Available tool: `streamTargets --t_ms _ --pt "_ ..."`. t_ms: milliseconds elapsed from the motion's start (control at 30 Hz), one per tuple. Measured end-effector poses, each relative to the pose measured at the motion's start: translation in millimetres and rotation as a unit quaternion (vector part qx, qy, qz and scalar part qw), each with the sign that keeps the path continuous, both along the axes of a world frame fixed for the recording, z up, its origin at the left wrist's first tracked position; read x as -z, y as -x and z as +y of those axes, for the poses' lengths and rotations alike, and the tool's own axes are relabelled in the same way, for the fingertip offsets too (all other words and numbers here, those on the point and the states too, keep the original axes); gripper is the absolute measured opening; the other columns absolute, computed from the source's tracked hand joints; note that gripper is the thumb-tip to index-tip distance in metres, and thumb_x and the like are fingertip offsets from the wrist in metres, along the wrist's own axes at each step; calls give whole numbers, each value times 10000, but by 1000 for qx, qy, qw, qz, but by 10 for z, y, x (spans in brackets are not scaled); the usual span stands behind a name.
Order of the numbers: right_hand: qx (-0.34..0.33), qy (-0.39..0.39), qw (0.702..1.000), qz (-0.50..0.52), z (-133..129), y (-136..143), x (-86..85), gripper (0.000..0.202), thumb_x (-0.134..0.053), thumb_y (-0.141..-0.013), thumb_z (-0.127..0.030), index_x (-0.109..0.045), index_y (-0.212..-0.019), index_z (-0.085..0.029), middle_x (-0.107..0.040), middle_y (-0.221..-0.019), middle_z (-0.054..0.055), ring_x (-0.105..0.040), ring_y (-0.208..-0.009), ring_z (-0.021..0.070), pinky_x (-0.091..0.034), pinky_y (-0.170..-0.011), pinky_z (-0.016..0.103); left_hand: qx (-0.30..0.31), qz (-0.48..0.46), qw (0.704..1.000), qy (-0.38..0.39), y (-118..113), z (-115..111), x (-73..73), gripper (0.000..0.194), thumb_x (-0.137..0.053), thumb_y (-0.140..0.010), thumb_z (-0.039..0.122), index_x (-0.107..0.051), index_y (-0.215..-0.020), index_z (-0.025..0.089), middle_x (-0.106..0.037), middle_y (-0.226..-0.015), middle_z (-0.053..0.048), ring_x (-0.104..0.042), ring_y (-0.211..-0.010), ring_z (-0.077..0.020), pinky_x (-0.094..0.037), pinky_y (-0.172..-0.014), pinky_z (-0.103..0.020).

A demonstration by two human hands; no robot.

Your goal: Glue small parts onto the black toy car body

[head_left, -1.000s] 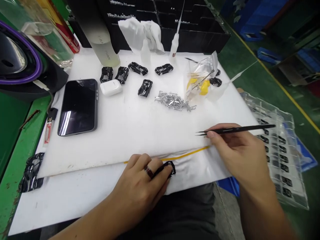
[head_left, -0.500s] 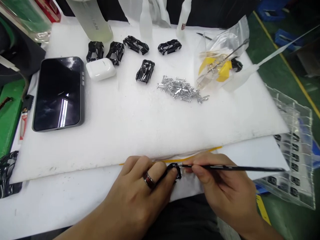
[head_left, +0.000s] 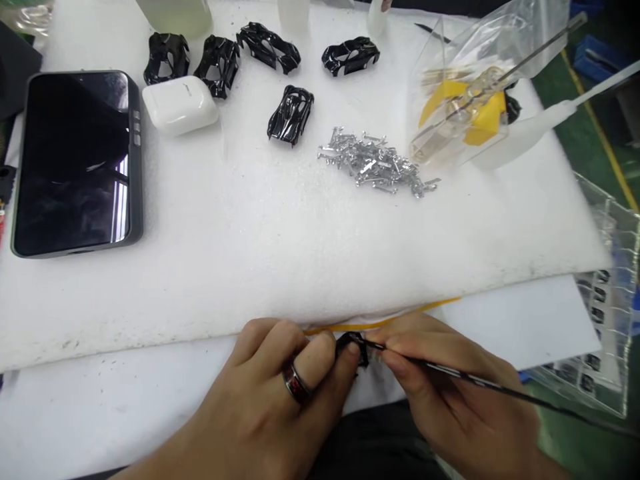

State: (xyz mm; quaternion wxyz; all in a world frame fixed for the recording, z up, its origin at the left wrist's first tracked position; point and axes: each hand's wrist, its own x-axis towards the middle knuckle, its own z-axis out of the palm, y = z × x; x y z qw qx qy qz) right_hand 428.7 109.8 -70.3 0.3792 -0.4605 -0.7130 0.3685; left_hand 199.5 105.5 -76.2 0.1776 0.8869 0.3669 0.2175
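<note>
Near the table's front edge, my left hand is closed on a small black toy car body, mostly covered by the fingers. A dark ring sits on one of its fingers. Pinched in my right hand is a thin black tool with a long slim handle, perhaps a fine brush. Its tip touches or nearly touches the car body; which of the two I cannot tell. Further back lie more glossy black car bodies, one of them beside a heap of small silver parts.
A white foam sheet covers the table. On it are a black-screened device, a white earbud case, and a clear container with yellow pieces and plastic bags. A clear compartment tray stands at the right, below table height.
The view has shifted closer and to the right. The tool in my right hand has tilted, its rear end now lower. My left hand keeps its hold on the car body.
</note>
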Motion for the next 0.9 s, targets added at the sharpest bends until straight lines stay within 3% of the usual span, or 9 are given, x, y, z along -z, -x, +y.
streamTargets --t_ms 233,600,767,900 --pt "-12 12 1000 6 -3 -47 5 309 -680 -923 -22 -661 -1151 -229 -756 -1078 34 -737 -967 215 -646 -810 322 -6 -10 1000 0 -9 -5 44 305 -534 -1020 131 -683 -1285 118 -737 -1091 -55 -536 -854 -216 -382 -773 -408" --pt "-28 -13 998 -53 114 3 -144 355 -617 -865 20 -638 -1095 -249 -761 -994 16 -738 -849 189 -671 -745 312 -15 1 1000 -15 -10 -24 11 314 -510 -1016 112 -658 -1293 124 -725 -1085 -42 -576 -868 -210 -431 -789 -422" --pt "-15 -7 999 -31 96 -4 -119 288 -636 -883 -1 -646 -1050 -236 -760 -965 8 -740 -862 176 -660 -759 273 -5 1 1000 -3 4 -21 14 318 -515 -1020 145 -662 -1301 118 -712 -1081 -64 -576 -852 -218 -421 -767 -429" --pt "-4 22 1000 18 70 -70 -107 341 -601 -859 17 -631 -1090 -233 -753 -991 37 -740 -895 218 -665 -773 337 2 6 1000 14 12 -58 59 361 -520 -1028 173 -621 -1371 121 -696 -1127 -80 -554 -880 -239 -395 -783 -454"
